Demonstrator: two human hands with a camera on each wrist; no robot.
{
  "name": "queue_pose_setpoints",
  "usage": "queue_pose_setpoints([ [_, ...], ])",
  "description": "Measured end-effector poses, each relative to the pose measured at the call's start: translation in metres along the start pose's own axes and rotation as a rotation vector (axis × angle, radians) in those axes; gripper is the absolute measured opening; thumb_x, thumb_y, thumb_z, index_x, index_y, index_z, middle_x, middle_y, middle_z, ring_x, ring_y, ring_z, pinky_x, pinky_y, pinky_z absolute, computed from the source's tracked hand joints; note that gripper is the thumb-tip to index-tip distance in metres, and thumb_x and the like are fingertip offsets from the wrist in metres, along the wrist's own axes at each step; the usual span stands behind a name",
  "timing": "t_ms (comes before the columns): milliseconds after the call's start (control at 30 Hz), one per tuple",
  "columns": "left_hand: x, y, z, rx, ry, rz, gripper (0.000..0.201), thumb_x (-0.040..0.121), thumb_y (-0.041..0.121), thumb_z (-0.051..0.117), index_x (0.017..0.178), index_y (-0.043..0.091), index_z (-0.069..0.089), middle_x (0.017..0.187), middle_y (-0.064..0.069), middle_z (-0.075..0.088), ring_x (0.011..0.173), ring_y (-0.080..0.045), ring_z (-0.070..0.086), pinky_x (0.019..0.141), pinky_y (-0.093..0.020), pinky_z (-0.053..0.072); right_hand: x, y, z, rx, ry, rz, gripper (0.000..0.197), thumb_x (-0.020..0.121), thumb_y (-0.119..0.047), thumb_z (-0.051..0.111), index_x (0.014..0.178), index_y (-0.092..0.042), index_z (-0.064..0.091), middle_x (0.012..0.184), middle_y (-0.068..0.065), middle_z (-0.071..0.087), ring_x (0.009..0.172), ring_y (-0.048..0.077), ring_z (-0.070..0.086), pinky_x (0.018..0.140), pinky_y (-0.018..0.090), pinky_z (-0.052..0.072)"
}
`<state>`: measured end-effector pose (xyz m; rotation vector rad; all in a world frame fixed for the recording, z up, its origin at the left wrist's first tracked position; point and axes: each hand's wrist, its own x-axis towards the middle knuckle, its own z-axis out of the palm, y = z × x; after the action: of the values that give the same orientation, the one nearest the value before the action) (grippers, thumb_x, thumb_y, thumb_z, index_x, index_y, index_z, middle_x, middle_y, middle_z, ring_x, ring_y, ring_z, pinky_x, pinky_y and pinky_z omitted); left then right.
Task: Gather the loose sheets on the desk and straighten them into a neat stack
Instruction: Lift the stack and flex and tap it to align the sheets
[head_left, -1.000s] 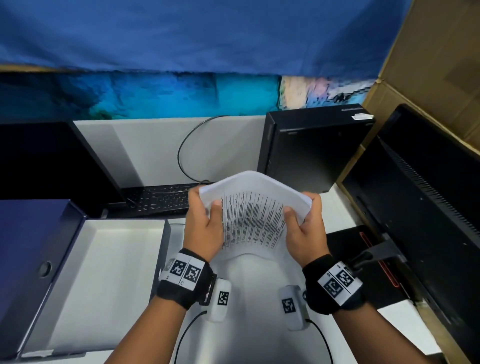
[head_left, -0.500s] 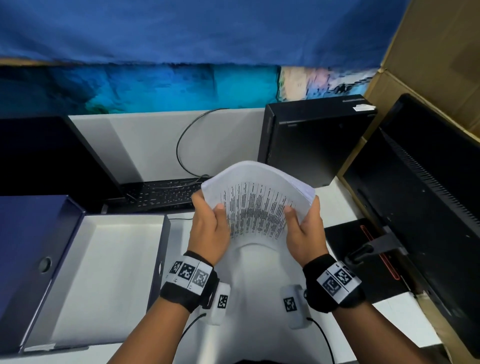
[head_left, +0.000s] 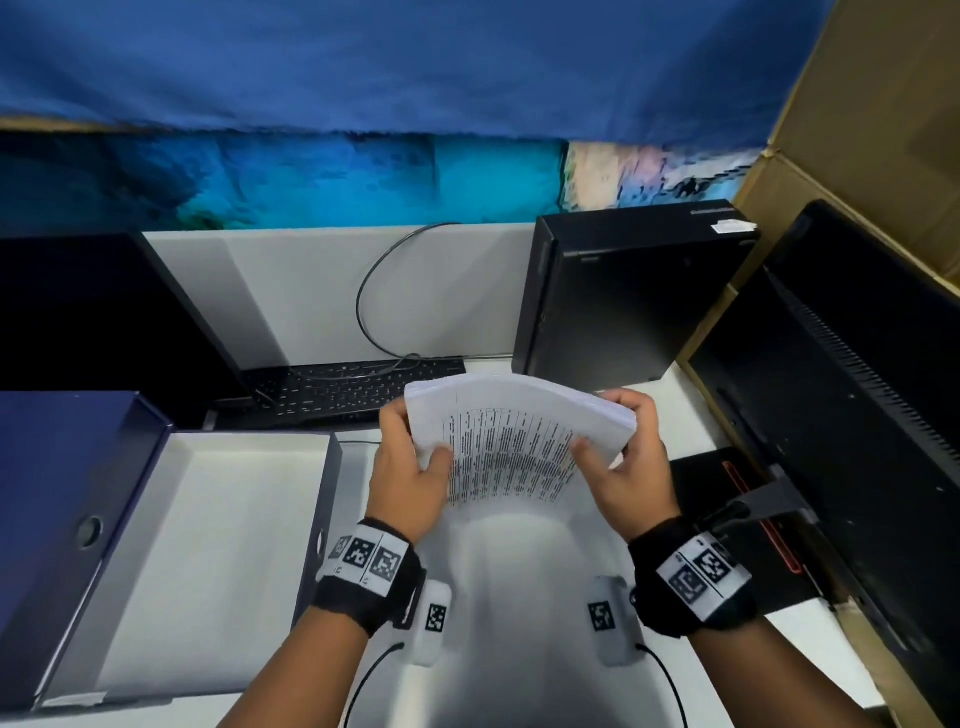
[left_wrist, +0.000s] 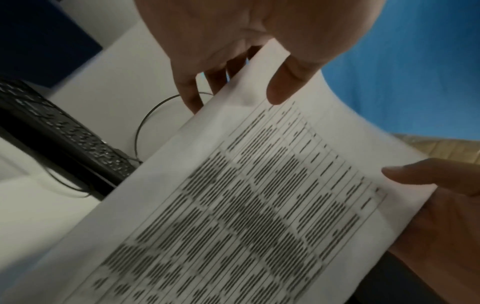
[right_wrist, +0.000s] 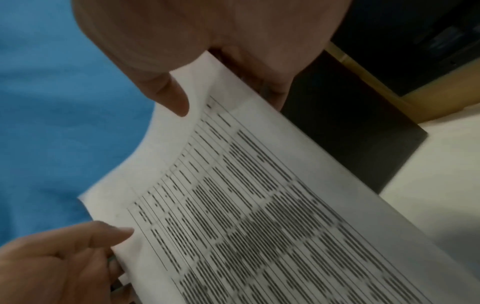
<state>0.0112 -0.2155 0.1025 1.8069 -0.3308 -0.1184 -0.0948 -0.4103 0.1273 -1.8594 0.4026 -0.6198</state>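
left hand (head_left: 410, 480), right hand (head_left: 631, 475), both raised (thumbs forward), gripping

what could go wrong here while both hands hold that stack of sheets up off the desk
1. The stack of sheets bows between the left hand and right hand, gripped only at its side edges, so inner pages might slip out.
2. Its top edges look fanned, so squeezing now could set it uneven.
3. The keyboard lies just behind; tapping there could jolt it.
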Motion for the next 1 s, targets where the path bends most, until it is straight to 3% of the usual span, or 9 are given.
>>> queue_pose_setpoints([
  [67, 0.008, 0.005, -0.004, -0.051, 0.036, 0.045, 0.042, 0.086, -0.002, 0.057, 0.113, 0.025, 0.039, 0.102, 0.011, 0.061, 0.090, 0.001, 0.061, 0.075, -0.011, 0.048, 0.006, -0.018, -0.003, -0.039, 0.012, -0.123, 0.046, 0.078, -0.002, 0.072, 0.112, -0.020, 0.048, 0.110, -0.005, 0.063, 0.099, -0.003, 0.061, 0.081, 0.012, 0.049],
  [167, 0.015, 0.007, -0.006, -0.118, 0.028, 0.051, 0.033, 0.091, 0.004, 0.054, 0.111, 0.027, 0.042, 0.107, -0.001, 0.063, 0.099, -0.015, 0.063, 0.084, -0.025, 0.050, 0.014, -0.042, -0.001, -0.202, 0.024, -0.244, 0.037, 0.080, -0.017, 0.066, 0.115, -0.017, 0.055, 0.113, 0.000, 0.065, 0.107, 0.010, 0.062, 0.091, 0.027, 0.051],
  [233, 0.016, 0.006, -0.007, -0.124, 0.003, 0.058, 0.028, 0.094, 0.007, 0.052, 0.112, 0.027, 0.041, 0.107, -0.003, 0.064, 0.098, -0.012, 0.063, 0.081, -0.018, 0.049, 0.018, -0.057, 0.004, -0.363, 0.040, -0.326, 0.033, 0.082, -0.024, 0.058, 0.114, -0.014, 0.059, 0.113, -0.001, 0.066, 0.106, 0.015, 0.062, 0.091, 0.037, 0.052],
  [333, 0.015, 0.003, -0.006, -0.132, -0.018, 0.066, 0.024, 0.096, 0.008, 0.049, 0.113, 0.022, 0.040, 0.101, 0.003, 0.063, 0.088, 0.003, 0.062, 0.073, -0.008, 0.047, 0.024, -0.077, 0.013, -0.544, 0.007, -0.402, 0.036, 0.082, -0.025, 0.056, 0.117, -0.018, 0.060, 0.123, -0.005, 0.064, 0.115, 0.013, 0.057, 0.100, 0.039, 0.045],
  [500, 0.010, -0.008, -0.002, -0.164, -0.060, 0.042, 0.025, 0.097, 0.008, 0.048, 0.119, 0.018, 0.038, 0.105, 0.003, 0.062, 0.091, 0.007, 0.061, 0.077, -0.008, 0.046, 0.024, -0.074, 0.023, -0.990, -0.276, -0.317, 0.048, 0.082, -0.039, 0.051, 0.129, -0.029, 0.053, 0.137, -0.010, 0.056, 0.130, 0.014, 0.049, 0.117, 0.052, 0.022],
  [600, 0.010, -0.008, -0.002, -0.173, -0.075, 0.040, 0.025, 0.098, 0.008, 0.046, 0.120, 0.016, 0.038, 0.104, 0.005, 0.063, 0.090, 0.010, 0.062, 0.075, -0.006, 0.045, 0.024, -0.069, 0.023, -0.972, -0.270, -0.326, 0.051, 0.083, -0.035, 0.051, 0.133, -0.027, 0.049, 0.136, -0.008, 0.057, 0.128, 0.016, 0.051, 0.117, 0.052, 0.024],
  [766, 0.010, -0.004, 0.001, -0.160, -0.090, 0.096, 0.024, 0.098, 0.011, 0.047, 0.120, 0.015, 0.038, 0.103, 0.007, 0.062, 0.089, 0.009, 0.060, 0.077, -0.006, 0.043, 0.018, -0.081, 0.043, -1.044, -0.339, -0.439, 0.077, 0.083, -0.034, 0.052, 0.152, -0.013, 0.025, 0.163, 0.009, 0.017, 0.151, 0.029, 0.013, 0.120, 0.053, 0.015],
  [900, 0.010, -0.008, 0.001, -0.194, -0.095, 0.062, 0.023, 0.097, 0.017, 0.050, 0.113, 0.032, 0.041, 0.106, 0.008, 0.064, 0.095, 0.000, 0.063, 0.084, -0.020, 0.049, 0.003, -0.081, 0.064, -1.027, -0.429, -0.516, 0.074, 0.087, -0.034, 0.050, 0.152, -0.008, 0.026, 0.163, 0.009, 0.018, 0.151, 0.027, 0.013, 0.121, 0.051, 0.016],
  [1000, 0.009, -0.011, 0.000, -0.132, -0.115, 0.060, 0.042, 0.096, 0.008, 0.052, 0.108, 0.046, 0.039, 0.102, 0.026, 0.063, 0.093, 0.002, 0.061, 0.082, -0.022, 0.050, -0.003, -0.084, 0.074, -0.942, -0.421, -0.545, 0.071, 0.087, -0.031, 0.051, 0.151, -0.008, 0.029, 0.162, 0.008, 0.022, 0.151, 0.025, 0.017, 0.122, 0.049, 0.016],
])
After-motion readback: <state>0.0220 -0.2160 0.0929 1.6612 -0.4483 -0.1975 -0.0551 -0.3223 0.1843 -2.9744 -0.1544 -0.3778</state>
